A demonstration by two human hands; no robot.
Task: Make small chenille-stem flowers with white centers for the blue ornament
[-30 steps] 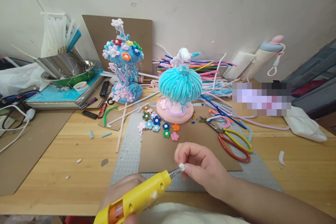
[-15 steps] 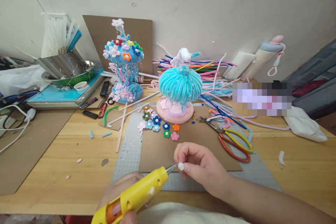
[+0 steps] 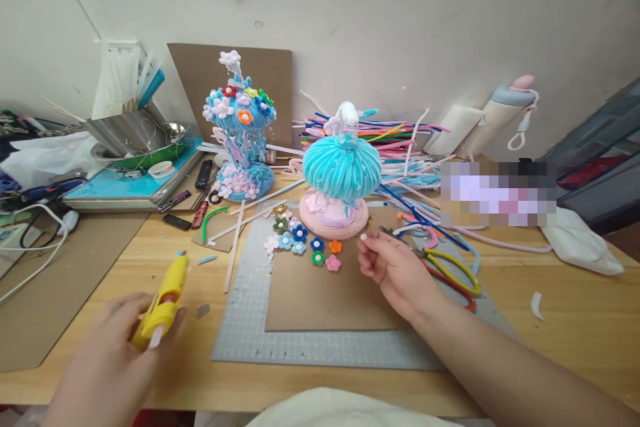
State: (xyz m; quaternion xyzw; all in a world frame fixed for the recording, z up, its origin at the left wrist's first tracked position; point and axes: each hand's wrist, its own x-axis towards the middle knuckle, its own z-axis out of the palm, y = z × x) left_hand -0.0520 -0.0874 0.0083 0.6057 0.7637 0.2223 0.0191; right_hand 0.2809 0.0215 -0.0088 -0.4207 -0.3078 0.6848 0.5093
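Observation:
My right hand [image 3: 393, 268] pinches a small white fuzzy piece [image 3: 364, 237] between thumb and fingers, close to the pink base of the turquoise pipe-cleaner mushroom [image 3: 341, 170]. Small pipe-cleaner flowers [image 3: 303, 245] lie on the brown cardboard sheet [image 3: 320, 293] just left of that hand. My left hand [image 3: 113, 360] grips a yellow glue gun [image 3: 163, 300] low over the wooden table at the left, its nozzle pointing away from me.
A finished flower-covered blue mushroom [image 3: 240, 123] stands at the back. Red and yellow scissors [image 3: 445, 267] lie right of my right hand. A pile of coloured pipe cleaners [image 3: 395, 137] lines the wall. A steel bowl [image 3: 133, 140] and cables sit at the left. A grey cutting mat [image 3: 240, 320] underlies the cardboard.
My left hand has carried the glue gun away from the white piece to the left side of the table. My right hand has moved the white piece forward toward the turquoise mushroom's base.

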